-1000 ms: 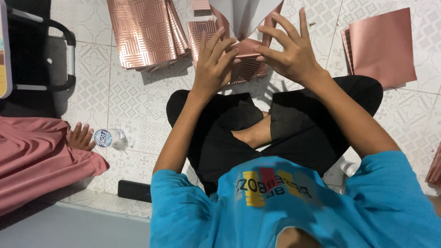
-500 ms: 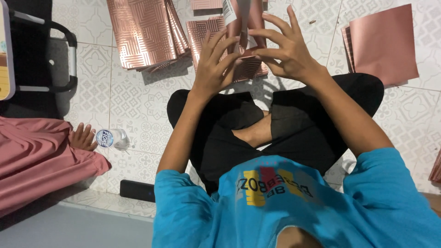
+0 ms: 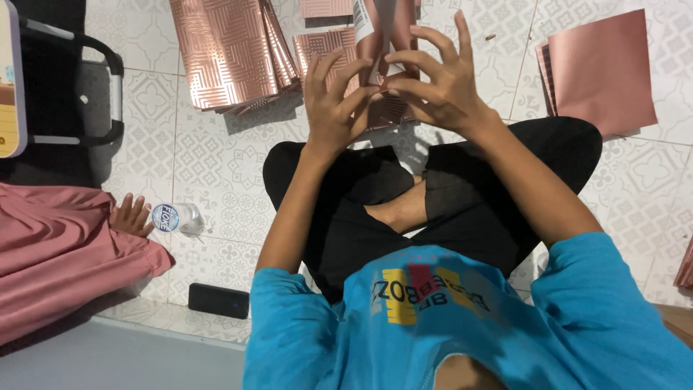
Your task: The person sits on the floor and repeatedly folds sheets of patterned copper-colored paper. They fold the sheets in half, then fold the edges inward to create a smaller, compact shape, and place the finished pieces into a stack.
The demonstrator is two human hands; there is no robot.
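Observation:
I sit cross-legged on a patterned tile floor. Both hands are raised in front of me, gripping a folded rose-gold paper piece (image 3: 382, 32) with a white inner side. My left hand (image 3: 333, 105) holds its lower left edge, fingertips pressed against it. My right hand (image 3: 437, 83) grips it from the right, fingers spread and curled over the fold. Under my hands lies a flat stack of the same patterned sheets (image 3: 321, 47).
A fanned pile of patterned rose-gold sheets (image 3: 231, 50) lies to the upper left and plain pink sheets (image 3: 603, 68) to the upper right. A black phone (image 3: 219, 300) and a plastic bottle (image 3: 177, 217) lie at left beside another person's pink garment (image 3: 58, 253).
The paper piece has been folded in, so less of its white side shows. My hands have drawn closer together around it.

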